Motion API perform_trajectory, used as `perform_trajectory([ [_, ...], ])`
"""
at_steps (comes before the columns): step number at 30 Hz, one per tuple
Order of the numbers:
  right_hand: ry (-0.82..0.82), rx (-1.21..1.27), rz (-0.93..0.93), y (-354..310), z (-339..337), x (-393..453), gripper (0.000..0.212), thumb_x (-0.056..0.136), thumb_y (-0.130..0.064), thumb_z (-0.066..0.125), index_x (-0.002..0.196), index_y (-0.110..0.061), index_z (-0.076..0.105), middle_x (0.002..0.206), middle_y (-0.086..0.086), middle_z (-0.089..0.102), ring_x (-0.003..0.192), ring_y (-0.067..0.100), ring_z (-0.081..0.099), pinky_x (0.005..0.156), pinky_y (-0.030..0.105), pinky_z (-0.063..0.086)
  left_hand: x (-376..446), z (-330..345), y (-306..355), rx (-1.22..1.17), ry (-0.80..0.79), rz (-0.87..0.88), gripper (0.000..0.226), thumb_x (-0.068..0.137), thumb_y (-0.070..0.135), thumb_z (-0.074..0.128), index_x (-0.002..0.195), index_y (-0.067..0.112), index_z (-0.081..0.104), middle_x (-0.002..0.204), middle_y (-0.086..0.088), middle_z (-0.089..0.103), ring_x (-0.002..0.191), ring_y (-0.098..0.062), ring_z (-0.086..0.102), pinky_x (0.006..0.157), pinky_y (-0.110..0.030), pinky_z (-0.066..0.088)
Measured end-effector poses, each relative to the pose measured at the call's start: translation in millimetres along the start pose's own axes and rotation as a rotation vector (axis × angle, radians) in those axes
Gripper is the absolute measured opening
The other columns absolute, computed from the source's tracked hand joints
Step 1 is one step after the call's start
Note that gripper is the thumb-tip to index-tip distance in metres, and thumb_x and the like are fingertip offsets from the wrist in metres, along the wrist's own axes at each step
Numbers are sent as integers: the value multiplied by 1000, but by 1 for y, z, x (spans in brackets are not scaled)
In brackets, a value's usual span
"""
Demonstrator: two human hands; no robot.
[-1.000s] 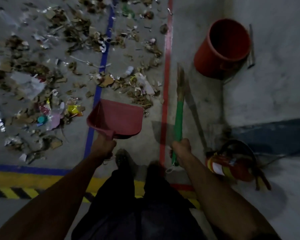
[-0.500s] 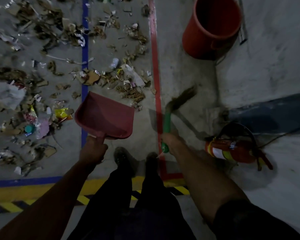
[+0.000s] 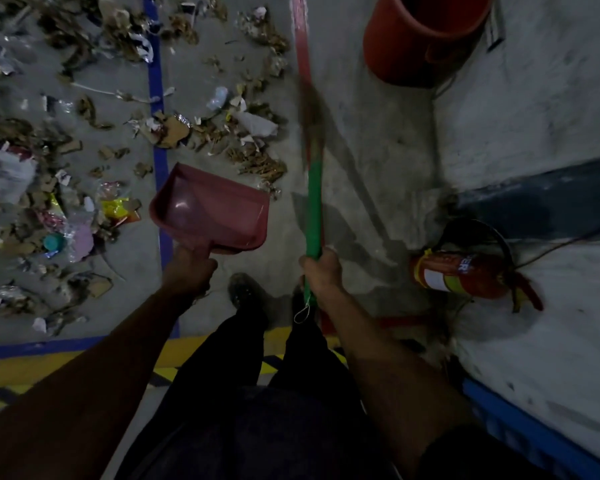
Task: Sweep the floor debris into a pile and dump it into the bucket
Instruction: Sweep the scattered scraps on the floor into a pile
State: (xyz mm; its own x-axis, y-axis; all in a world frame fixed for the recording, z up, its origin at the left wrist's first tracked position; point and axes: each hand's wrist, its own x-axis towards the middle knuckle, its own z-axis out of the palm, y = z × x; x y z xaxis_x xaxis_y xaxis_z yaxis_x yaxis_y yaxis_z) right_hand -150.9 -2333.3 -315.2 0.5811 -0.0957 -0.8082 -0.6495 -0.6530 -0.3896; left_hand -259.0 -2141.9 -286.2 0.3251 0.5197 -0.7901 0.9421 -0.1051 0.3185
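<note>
Gripping: left hand (image 3: 189, 268) clenched round the pink dustpan (image 3: 211, 209) handle
Broom: right hand (image 3: 321, 271) grasps green broom (image 3: 313, 209)
Debris (image 3: 84, 133): scattered across floor
Bucket (image 3: 420, 39): upright by the wall

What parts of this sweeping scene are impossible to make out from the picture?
All in the head view:
- Bucket: its top is cut off by the upper edge, so any contents are unseen.
- Broom: the bristle end is smeared by motion blur.
- Dustpan handle: hidden inside the left hand.
- Fire extinguisher label: too dark and small to read.
- Debris: the spread runs past the left and top edges.
</note>
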Motion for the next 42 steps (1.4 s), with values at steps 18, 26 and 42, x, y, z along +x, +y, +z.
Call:
perform_trajectory([
  [18, 42, 123, 357, 59, -24, 5, 18, 84, -4, 60, 97, 7, 57, 81, 15, 60, 72, 28, 59, 72, 39, 55, 4, 7, 11, -13, -22, -19, 58, 83, 15, 58, 137, 12, 36, 106, -18, 61, 75, -33, 65, 69, -41, 57],
  [26, -183, -23, 151, 4, 47, 22, 45, 74, -14, 57, 117, -4, 52, 104, 18, 66, 88, 34, 69, 68, 42, 59, 17, 2, -6, 65, 11, -22, 47, 85, 10, 58, 131, 2, 47, 114, -20, 58, 60, -25, 58, 43, -24, 37],
  [42, -17, -26, 143, 4, 26, -19, 23, 85, -11, 61, 107, -7, 55, 76, 9, 62, 62, 26, 59, 56, 32, 49, 26, -22, -8, 40, 53, -28, 56, 83, 13, 57, 136, 5, 41, 111, -19, 61, 70, -28, 60, 53, -25, 41],
])
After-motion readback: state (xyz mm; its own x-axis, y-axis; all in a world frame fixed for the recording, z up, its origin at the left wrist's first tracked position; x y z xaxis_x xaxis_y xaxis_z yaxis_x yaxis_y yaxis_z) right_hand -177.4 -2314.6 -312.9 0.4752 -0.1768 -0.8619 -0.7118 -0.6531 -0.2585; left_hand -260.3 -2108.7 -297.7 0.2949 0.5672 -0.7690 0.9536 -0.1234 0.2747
